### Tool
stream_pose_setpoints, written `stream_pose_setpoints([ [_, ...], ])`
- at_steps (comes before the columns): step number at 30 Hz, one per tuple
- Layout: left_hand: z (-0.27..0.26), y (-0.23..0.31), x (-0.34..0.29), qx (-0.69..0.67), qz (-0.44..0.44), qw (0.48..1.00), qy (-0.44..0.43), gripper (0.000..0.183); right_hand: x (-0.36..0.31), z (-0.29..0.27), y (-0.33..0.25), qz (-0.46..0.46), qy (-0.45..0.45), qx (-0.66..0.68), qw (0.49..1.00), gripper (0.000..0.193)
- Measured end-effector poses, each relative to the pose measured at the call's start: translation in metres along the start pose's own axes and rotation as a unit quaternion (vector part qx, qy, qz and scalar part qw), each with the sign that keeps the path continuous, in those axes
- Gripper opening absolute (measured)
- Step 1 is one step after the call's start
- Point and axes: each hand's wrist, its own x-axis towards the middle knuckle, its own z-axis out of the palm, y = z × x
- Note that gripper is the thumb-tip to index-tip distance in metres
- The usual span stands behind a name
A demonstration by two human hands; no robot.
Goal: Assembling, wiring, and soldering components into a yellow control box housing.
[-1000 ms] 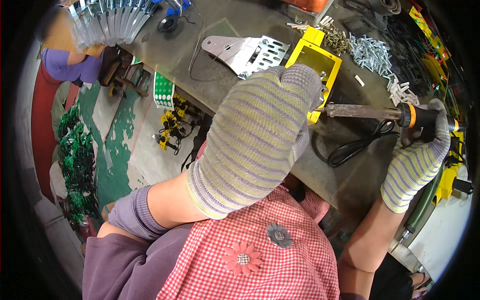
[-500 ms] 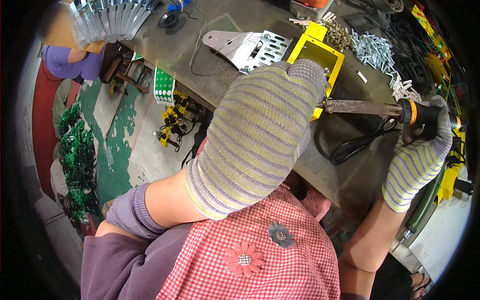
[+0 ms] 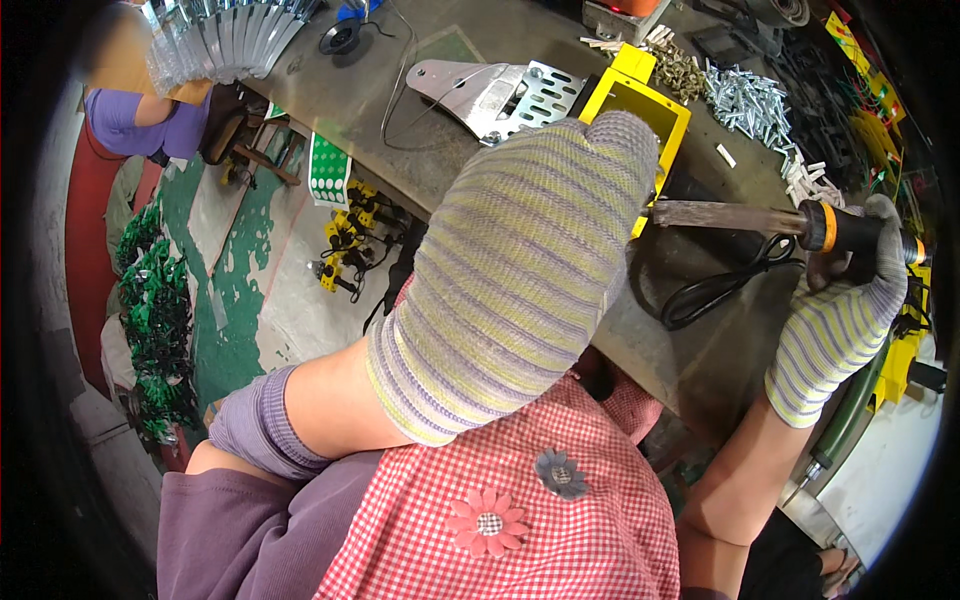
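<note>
Your right hand (image 3: 838,318) clasps the soldering iron (image 3: 735,217), long axis pointing left; the yellow frame (image 3: 674,140) adjoins your left hand (image 3: 525,265). Left grip hidden; cannot tell

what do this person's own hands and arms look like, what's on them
The left hand and right hand wear knit gloves with yellow-green and purplish-grey stripes, greyer at the fingertips. A muted purple ribbed cuff bands the left arm; the visible right forearm is bare.

Workshop: soldering iron (image 3: 728,217), metal parts (image 3: 747,103)
</note>
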Motion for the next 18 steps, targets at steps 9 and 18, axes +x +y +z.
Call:
stream_pose_setpoints([
  [9,-0.006,0.013,0.008,0.014,-0.093,0.994,-0.060,0.036,0.008,-0.014,-0.011,-0.039,0.042,0.060,0.997,0.033],
  [18,-0.008,0.014,0.010,0.001,-0.090,0.994,-0.057,0.035,0.009,-0.013,-0.010,-0.045,0.084,0.073,0.993,0.033],
])
